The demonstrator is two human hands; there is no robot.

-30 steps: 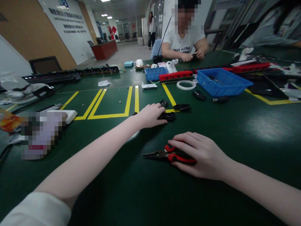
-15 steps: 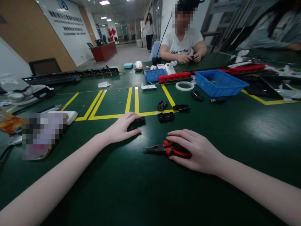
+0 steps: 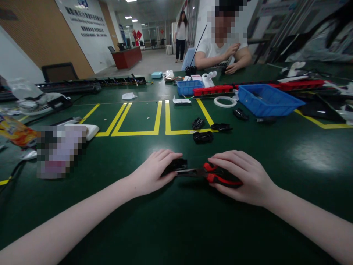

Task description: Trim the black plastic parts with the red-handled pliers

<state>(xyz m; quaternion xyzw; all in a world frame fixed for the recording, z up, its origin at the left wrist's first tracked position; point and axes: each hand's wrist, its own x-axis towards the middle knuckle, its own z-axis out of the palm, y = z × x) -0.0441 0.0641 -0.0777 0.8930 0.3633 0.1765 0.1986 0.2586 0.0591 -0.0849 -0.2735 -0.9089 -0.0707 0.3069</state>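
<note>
My right hand (image 3: 241,178) is closed around the red and black handles of long-nose pliers (image 3: 211,173). The pliers' dark jaws point left and reach the fingertips of my left hand (image 3: 156,172). Between the thumb and fingers of that hand is a small black plastic part (image 3: 180,163), partly covered by the fingers. Whether the jaws grip the part or only lie beside it, I cannot tell. Beyond my hands lie similar black parts, one a ribbed black piece (image 3: 203,137) and another a flat black piece (image 3: 221,127).
A blue bin (image 3: 268,101) stands at the right, near a white ring (image 3: 225,102) and a long red strip (image 3: 213,90). At left lie a phone-like item (image 3: 64,149) and an orange packet (image 3: 16,130). Yellow tape (image 3: 135,133) marks the green table. A co-worker (image 3: 220,51) sits opposite.
My left hand has drawn the black part nearer, beside the pliers' jaws. The pliers have tilted slightly in my right hand. The view has shifted left, and the co-worker has raised a hand.
</note>
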